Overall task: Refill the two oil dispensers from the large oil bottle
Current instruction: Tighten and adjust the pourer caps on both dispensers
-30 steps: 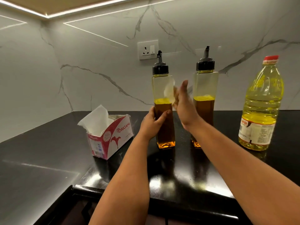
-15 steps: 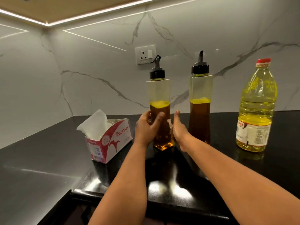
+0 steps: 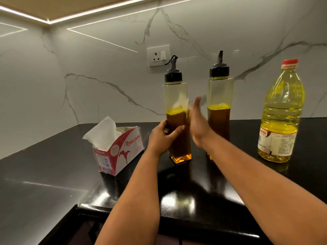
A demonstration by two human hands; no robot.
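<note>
White marble wall, grey veins. Socket plate mounted on it. LED strip lit along ceiling edge. Glossy black table reflects light.

Both bare forearms are extended forward from the bottom edge, converging toward the centre. Left hand is curled, thumb on the near face and fingers wrapped round the lower body of the tall square clear-plastic oil dispenser. Right hand is raised beside it, blurred, white tissue seen at its fingers, grip unclear
</note>
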